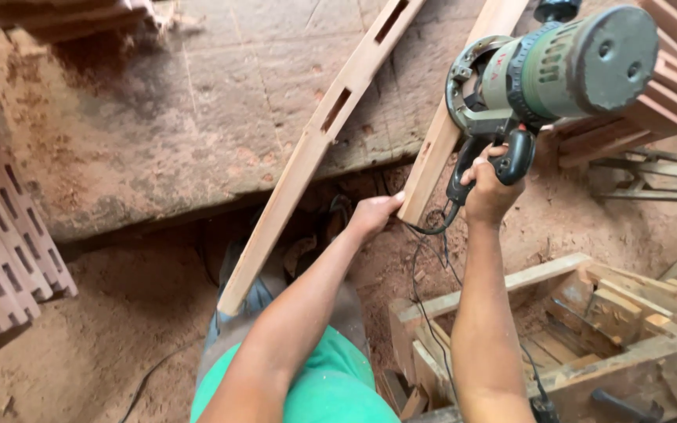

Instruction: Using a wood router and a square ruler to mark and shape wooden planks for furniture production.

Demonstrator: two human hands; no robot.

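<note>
Router lifted beside a wooden plank at the workbench

The plank [452, 117] is gripped at its near end by the left hand [374, 213]; its long axis runs up and to the right, away across the workbench [197, 117]. The router [550, 74] is held above the plank's right side, its handle clenched in the right hand [489, 192], motor cap turned right. A slotted plank [315, 149] lies left, similarly slanted.
</note>
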